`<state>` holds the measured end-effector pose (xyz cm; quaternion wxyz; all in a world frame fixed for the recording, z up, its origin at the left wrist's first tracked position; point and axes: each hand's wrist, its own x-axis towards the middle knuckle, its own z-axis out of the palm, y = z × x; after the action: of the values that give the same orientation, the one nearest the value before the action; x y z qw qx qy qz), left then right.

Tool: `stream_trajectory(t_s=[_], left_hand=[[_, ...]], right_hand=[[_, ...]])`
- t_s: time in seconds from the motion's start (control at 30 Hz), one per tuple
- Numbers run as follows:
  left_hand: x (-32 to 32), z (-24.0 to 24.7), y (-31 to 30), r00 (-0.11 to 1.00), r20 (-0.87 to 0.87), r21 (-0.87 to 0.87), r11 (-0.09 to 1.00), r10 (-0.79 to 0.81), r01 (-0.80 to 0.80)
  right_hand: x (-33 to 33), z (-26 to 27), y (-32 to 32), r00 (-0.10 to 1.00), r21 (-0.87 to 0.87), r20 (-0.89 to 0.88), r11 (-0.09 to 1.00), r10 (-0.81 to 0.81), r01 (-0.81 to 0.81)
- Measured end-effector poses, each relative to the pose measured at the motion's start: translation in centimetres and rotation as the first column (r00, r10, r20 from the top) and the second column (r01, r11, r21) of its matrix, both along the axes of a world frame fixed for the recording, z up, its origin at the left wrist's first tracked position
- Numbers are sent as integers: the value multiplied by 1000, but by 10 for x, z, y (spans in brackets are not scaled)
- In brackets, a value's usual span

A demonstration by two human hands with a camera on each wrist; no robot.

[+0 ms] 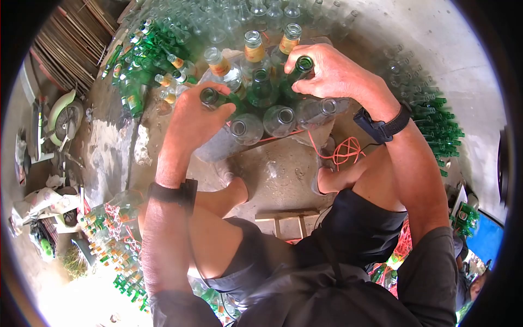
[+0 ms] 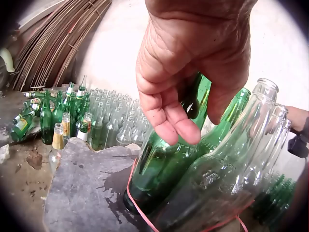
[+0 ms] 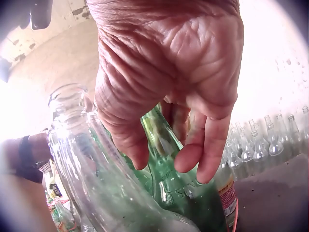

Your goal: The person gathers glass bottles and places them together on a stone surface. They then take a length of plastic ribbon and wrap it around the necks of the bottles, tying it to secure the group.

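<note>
My left hand [image 1: 199,117] curls its fingers and thumb around the neck of a green bottle [image 2: 157,169], at the left of a tight cluster. On the right side, my right hand [image 1: 340,73] grips the neck of another green bottle [image 3: 186,193]. A third green bottle [image 1: 262,92] stands between them. Nearest me is a row of clear bottles [image 1: 246,129]; behind are clear bottles with orange labels [image 1: 219,65]. Red string [image 2: 130,188] runs around the cluster's lower part. All of it stands on a grey slab [image 2: 82,179].
Loose red string [image 1: 347,151] hangs off the slab's right side. Green bottles [image 1: 133,90] lie heaped at the left, clear ones [image 1: 229,22] stand at the back, and more green ones [image 1: 436,128] stand at the right. A wooden stool frame [image 1: 289,216] sits between the legs.
</note>
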<state>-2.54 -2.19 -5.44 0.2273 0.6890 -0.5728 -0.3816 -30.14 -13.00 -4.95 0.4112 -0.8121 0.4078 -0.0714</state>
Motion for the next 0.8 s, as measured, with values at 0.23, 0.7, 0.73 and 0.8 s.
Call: stream_trajectory(t_s=[0.23,0.7,0.73,0.8], left_hand=[[4,-5,0,1000,-28,-8,1000,-8,8],[0,0,0,1000,19,-16,1000,-13,13],[0,-1,0,1000,16,-22,1000,-8,8],[0,-2,0,1000,14,-30,1000,-4,4]], right_hand=[[-4,-1,-1,1000,-45,-24,999,14,-15],[-24,-3,-9,997,-130,-70,991,-31,21],[-26,-1,-9,997,-131,-70,991,-31,22],[-29,1,-8,994,-22,-78,997,-76,74]])
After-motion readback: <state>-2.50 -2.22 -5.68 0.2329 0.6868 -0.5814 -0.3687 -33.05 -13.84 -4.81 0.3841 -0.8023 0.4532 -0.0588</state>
